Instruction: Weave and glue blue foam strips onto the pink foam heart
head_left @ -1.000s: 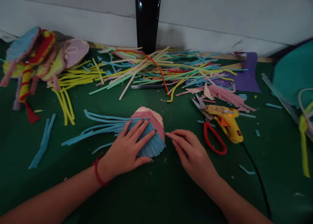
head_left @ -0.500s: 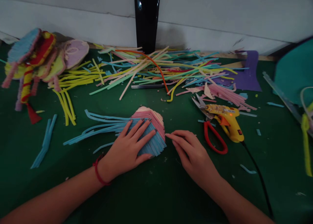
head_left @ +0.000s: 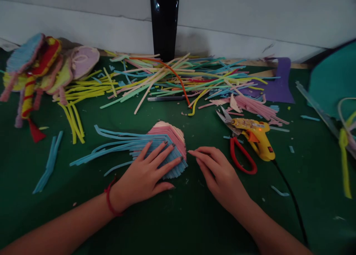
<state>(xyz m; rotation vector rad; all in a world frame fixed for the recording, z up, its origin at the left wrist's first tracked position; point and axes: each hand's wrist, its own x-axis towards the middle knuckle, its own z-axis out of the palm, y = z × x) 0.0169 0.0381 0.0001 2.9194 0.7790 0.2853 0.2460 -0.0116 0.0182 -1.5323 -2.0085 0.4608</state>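
Observation:
A shell-shaped craft piece lies on the green table, covered in slanting rows of pipe cleaners: cream and pink at the top, blue below. Loose blue pipe cleaner ends trail from it to the left. My left hand lies flat over the blue rows with its fingers spread. Just right of the piece, my right hand is closed in a pinch, apart from the piece. Whatever sits between its fingertips, if anything, is too small to make out.
Right of my right hand are red-handled scissors and a yellow glue gun with a black cord. Loose coloured pipe cleaners are heaped along the wall. Finished-looking craft pieces are stacked at the back left.
My left hand has slid slightly down over the craft piece, uncovering more of the upper blue rows. My right hand keeps its pinch beside the piece.

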